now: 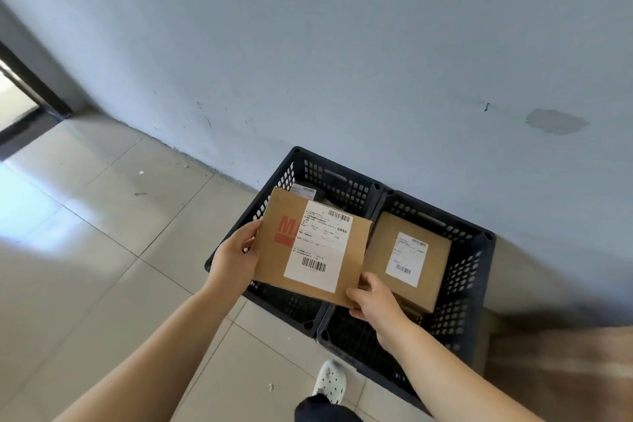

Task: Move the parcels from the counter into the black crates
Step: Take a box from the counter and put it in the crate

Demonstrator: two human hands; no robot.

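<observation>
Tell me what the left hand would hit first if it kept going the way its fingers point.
The left hand already grips the held parcel; past that, probably the left black crate, though depth is unclear.

Left arm: I have it bare, reaching in from 7 o'clock toward the middle of the view.
Left hand [236, 259]: I grip the left edge of the held parcel [310, 247], thumb on top, fingers curled underneath.
Right arm: I bring it in bare from 5 o'clock, angled toward 11.
Right hand [373, 301]: I pinch the parcel's near right corner, thumb on its upper face.
Foot: my white clog [330, 380] sits at 6 o'clock.
</observation>
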